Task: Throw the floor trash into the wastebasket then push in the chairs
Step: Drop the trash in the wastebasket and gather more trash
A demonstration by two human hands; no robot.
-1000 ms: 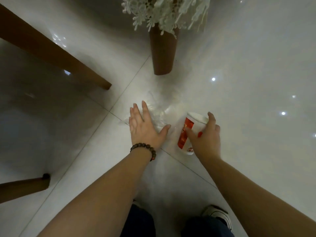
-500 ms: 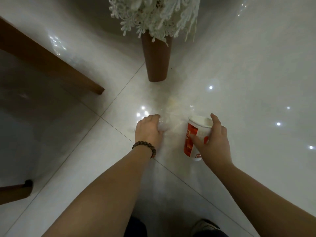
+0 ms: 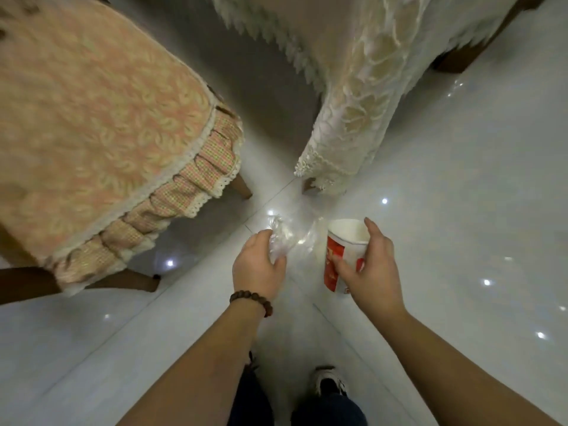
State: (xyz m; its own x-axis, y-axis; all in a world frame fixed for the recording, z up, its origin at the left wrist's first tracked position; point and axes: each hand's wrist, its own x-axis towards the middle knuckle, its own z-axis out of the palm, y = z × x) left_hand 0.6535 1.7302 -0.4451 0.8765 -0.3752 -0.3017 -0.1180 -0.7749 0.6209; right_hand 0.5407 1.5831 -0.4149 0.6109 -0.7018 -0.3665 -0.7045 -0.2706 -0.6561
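My left hand (image 3: 258, 265), with a bead bracelet at the wrist, grips a crumpled clear plastic wrapper (image 3: 284, 236) held above the white tiled floor. My right hand (image 3: 373, 272) holds a red and white paper cup (image 3: 341, 252) upright, thumb on its front, fingers round its far side. A chair with a peach, frilled seat cover (image 3: 101, 139) stands at the left, pulled away from the table. No wastebasket is in view.
The table corner draped in a cream lace cloth (image 3: 353, 118) hangs in front of me, its wooden leg (image 3: 309, 185) showing below the lace. Chair legs (image 3: 242, 186) stand on the glossy floor. My shoes (image 3: 329, 384) are at the bottom.
My left hand closed on the plastic wrapper and lifted it. My right hand raised the cup off the floor. The view rose, bringing the chair seat and tablecloth into sight.
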